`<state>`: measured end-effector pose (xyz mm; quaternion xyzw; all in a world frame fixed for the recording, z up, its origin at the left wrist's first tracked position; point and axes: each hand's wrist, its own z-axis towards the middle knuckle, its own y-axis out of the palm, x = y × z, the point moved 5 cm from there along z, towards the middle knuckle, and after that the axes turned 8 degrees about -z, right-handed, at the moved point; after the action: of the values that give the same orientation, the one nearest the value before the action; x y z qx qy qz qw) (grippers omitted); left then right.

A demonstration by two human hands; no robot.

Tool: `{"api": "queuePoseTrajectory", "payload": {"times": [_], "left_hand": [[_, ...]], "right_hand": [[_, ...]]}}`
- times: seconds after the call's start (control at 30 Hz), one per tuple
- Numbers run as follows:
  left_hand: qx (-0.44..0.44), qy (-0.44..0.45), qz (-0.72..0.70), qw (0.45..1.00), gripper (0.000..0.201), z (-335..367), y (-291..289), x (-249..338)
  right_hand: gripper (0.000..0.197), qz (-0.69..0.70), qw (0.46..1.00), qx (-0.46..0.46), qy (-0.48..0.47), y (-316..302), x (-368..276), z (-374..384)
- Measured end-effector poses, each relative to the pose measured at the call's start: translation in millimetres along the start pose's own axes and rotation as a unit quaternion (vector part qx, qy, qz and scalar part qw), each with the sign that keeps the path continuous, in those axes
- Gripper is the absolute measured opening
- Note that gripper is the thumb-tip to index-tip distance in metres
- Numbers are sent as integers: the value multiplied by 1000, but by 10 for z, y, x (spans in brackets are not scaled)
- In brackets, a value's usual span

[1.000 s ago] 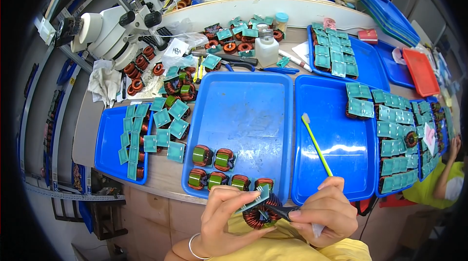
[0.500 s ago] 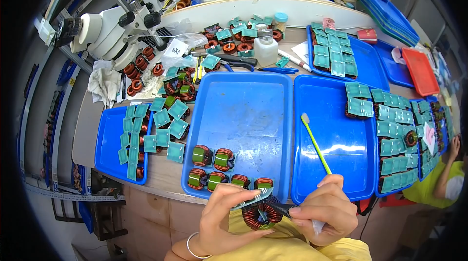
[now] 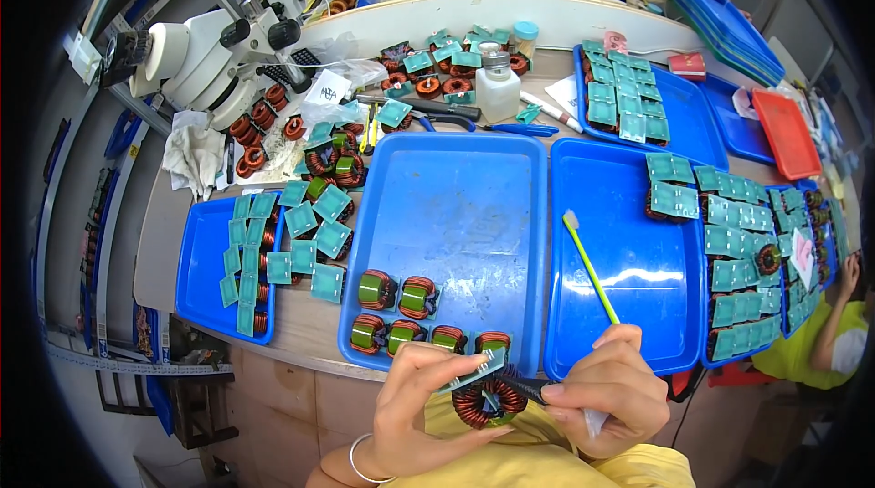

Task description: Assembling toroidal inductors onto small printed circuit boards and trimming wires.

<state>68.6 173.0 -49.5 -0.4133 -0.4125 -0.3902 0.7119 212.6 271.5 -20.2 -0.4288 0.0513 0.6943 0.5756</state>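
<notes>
My left hand [image 3: 410, 410] grips a copper-wound toroidal coil [image 3: 474, 408] by its green circuit board [image 3: 474, 371], thumb below and fingers above. My right hand [image 3: 612, 392] is closed on black tweezers [image 3: 521, 388], whose tips reach the coil beside the board. A whitish, translucent piece [image 3: 594, 422] shows under the right fingers; I cannot make out what it is. Beyond that hand, a green-handled toothbrush [image 3: 592, 277] slants over a blue tray [image 3: 629, 306]. Its handle end passes behind the knuckles, so whether the hand holds it cannot be told.
Several green-banded coils [image 3: 406, 335] occupy the near part of the middle blue tray [image 3: 456, 146]. Board-mounted coils fill trays at the right [image 3: 738, 274] and left [image 3: 248, 260]. Behind stand a dispenser bottle [image 3: 498, 92], blue-handled pliers [image 3: 519, 131] and a microscope [image 3: 205, 60]. Other people sit farther off.
The tweezers have turned slightly at the coil, while both my hands stay nearly in place. At the far top, another person's hand has moved right.
</notes>
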Motion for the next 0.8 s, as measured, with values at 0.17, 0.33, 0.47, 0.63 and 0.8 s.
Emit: {"api": "queuePoseTrajectory", "payload": {"times": [0.17,0.33,0.47,0.63,0.8], "left_hand": [[3,2,20,1000,68,-6,4,15],[7,-18,21,1000,69,-36,5,11],[8,-3,49,999,68,-32,2,30],[14,30,98,995,68,-27,2,68],[23,18,90,995,67,-30,-1,57]], "right_hand": [[26,1,1000,-9,3,4,1,8],[27,-4,1000,-13,8,2,-12,-5],[28,-3,1000,1,2,11,0,-16],[28,-8,1000,-6,-4,23,-4,-10],[28,-10,1000,-10,1,26,-10,-24]]}}
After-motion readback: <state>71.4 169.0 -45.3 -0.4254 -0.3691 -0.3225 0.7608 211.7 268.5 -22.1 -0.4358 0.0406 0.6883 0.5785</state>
